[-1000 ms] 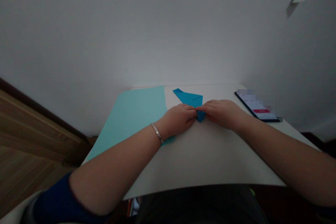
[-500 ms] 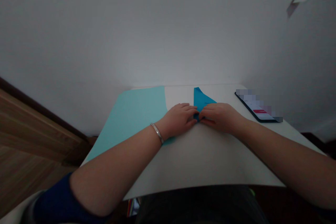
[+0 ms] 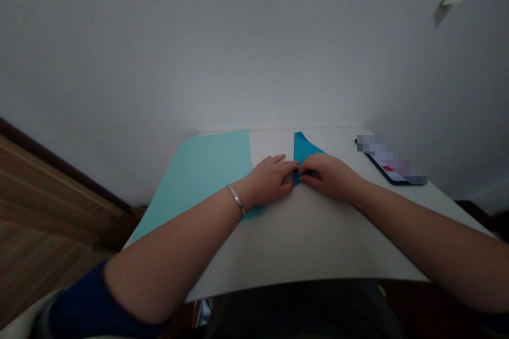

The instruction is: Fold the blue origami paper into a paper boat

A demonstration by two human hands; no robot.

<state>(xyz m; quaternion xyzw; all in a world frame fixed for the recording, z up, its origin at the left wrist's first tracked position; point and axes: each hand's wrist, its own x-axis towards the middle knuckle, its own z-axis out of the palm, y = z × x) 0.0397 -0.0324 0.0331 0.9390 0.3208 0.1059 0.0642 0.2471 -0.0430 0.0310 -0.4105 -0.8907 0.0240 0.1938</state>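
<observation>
A folded piece of dark blue paper (image 3: 303,150) lies on the white table (image 3: 310,233), its pointed end aimed away from me. My left hand (image 3: 270,179) and my right hand (image 3: 328,175) meet at its near end, and both pinch that paper between their fingertips. The near part of the paper is hidden under my fingers. A silver bracelet (image 3: 236,199) sits on my left wrist.
A large light teal sheet (image 3: 199,175) covers the table's left side, partly under my left forearm. A phone (image 3: 392,167) with a lit screen lies at the table's right edge. A white wall stands close behind. Wooden floor shows at the left.
The blue paper has been turned: its point swung from the far left to straight away from me. Both hands stayed together at its near end and shifted slightly left.
</observation>
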